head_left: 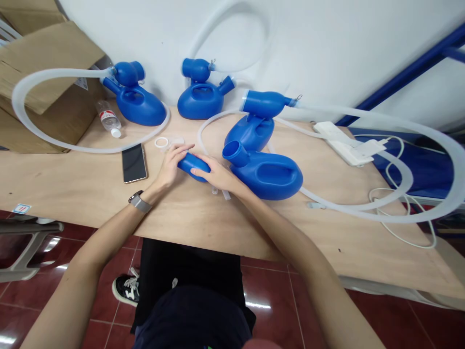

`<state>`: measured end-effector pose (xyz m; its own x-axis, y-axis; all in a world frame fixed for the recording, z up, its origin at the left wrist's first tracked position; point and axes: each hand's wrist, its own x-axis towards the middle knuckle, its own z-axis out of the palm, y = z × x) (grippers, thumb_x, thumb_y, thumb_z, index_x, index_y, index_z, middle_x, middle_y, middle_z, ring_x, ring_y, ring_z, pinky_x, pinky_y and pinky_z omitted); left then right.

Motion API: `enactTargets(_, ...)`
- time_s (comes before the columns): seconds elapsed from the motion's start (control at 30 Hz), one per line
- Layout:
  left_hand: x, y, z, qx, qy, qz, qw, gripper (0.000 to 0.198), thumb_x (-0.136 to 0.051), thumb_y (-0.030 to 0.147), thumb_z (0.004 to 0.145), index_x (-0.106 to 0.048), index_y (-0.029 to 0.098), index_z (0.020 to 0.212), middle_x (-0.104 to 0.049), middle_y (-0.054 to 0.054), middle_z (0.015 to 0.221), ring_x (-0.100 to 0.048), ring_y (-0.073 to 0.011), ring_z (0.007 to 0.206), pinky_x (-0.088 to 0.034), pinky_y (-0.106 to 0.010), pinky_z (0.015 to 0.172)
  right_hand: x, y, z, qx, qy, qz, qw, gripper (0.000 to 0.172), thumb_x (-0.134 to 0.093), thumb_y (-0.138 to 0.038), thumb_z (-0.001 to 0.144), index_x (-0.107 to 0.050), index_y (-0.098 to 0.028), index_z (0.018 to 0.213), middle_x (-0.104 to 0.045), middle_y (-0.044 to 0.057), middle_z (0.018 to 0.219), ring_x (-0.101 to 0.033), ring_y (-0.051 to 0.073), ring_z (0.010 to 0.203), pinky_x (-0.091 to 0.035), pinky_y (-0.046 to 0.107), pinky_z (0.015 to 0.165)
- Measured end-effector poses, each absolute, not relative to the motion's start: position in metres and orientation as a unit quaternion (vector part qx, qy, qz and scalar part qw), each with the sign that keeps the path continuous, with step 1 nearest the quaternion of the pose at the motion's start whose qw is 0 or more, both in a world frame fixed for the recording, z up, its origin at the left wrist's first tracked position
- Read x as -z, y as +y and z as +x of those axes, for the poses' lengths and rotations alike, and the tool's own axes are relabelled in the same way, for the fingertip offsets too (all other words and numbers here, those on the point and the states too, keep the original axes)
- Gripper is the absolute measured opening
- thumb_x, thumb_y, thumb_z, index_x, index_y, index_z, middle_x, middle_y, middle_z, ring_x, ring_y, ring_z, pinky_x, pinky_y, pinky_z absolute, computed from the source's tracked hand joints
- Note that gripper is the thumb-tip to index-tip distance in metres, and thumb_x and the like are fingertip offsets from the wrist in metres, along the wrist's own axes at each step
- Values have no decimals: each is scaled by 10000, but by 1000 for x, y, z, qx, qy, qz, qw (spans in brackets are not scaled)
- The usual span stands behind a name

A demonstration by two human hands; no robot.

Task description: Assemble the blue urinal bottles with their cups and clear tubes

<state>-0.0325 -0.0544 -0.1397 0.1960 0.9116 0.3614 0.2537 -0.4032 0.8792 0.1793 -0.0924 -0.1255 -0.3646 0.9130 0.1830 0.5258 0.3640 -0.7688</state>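
Between my two hands a small rounded blue plastic part (pixel 194 167) rests on or just above the wooden table (pixel 189 213). My left hand (pixel 173 162), with a watch (pixel 140 200) on the wrist, wraps its left end, fingers pointing away from me. On the right end lies my right hand (pixel 214 172), its thumb across the top. Just right of that hand a blue jug (pixel 286 177) with an open neck lies on the table. White rings (pixel 162 142) are beyond my left hand. Small clear pieces (pixel 226 194) sit beside the blue part, nearer me.
Three blue jugs (pixel 143 109) with blue heads and long translucent hoses (pixel 47 73) stand along the wall. A phone (pixel 134 164), a bottle (pixel 109 119) and a cardboard box (pixel 39 106) are left. A white power strip (pixel 343 144) with cables lies right.
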Motion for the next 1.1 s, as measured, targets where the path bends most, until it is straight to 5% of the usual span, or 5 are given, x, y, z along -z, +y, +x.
enactTargets(0.23, 136, -54, -34, -479, 430, 656, 393, 408, -480, 468, 1038, -766, 218, 1186, -752, -76, 1287, -666, -297, 1267, -514, -430, 1129, 127, -88, 182, -320, -763, -461, 320, 610, -648, -439, 1024, -542, -321, 1613, -599, 50, 1635, -578, 284, 1503, -458, 528, 1270)
enactTargets(0.43, 136, -61, -23, -483, 423, 625, 444, 769, -135, 706, 1086, -731, 221, 1130, -745, -101, 1195, -688, -280, 1221, -539, -409, 1103, 119, -98, 179, -311, -781, -451, 299, 632, -639, -444, 1023, -525, -305, 1628, -578, 50, 1654, -575, 304, 1502, -434, 548, 1283)
enactTargets(0.63, 138, -60, -23, -497, 428, 635, 408, 636, -210, 665, 1103, -690, 247, 1097, -733, -77, 1244, -670, -267, 1255, -532, -389, 1105, 120, -98, 178, -312, -767, -455, 327, 623, -633, -427, 1019, -535, -280, 1617, -573, 58, 1658, -554, 281, 1525, -421, 509, 1302)
enactTargets(0.8, 139, -65, -22, -504, 447, 636, 376, 752, -118, 726, 1092, -692, 239, 1080, -744, -88, 1170, -696, -264, 1176, -544, -401, 1074, 122, -98, 177, -302, -771, -464, 314, 628, -624, -434, 1029, -510, -328, 1637, -576, 47, 1655, -568, 301, 1509, -444, 558, 1276)
enactTargets(1.1, 128, -74, -19, -497, 368, 615, 490, 789, -157, 693, 1066, -691, 203, 1376, -675, -120, 1515, -592, -344, 1466, -492, -513, 1214, 120, -97, 179, -296, -786, -446, 309, 624, -588, -462, 1048, -494, -300, 1643, -580, 73, 1641, -580, 296, 1485, -464, 535, 1255)
